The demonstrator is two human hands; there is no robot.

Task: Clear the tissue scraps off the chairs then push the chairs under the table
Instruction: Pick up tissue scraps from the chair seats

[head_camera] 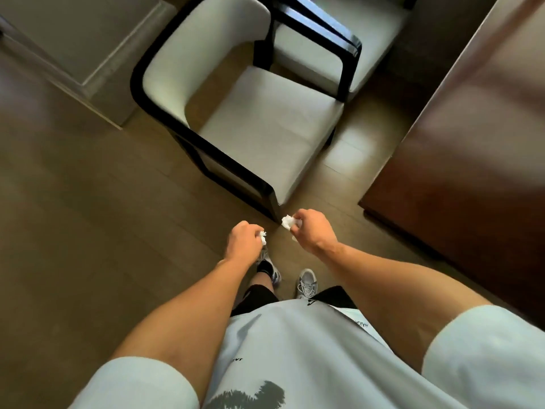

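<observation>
Here the left hand point(242, 242) and right hand point(313, 230) each pinch a tissue scrap point(288, 222) near the chair point(265, 125)

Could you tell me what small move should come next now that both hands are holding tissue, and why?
Probably drop the scraps somewhere off the chairs first. The left hand and right hand are each closed on a tissue scrap, so neither is free. The near chair seat looks clear, yet it still stands out from the table, and pushing it needs free hands.
</observation>
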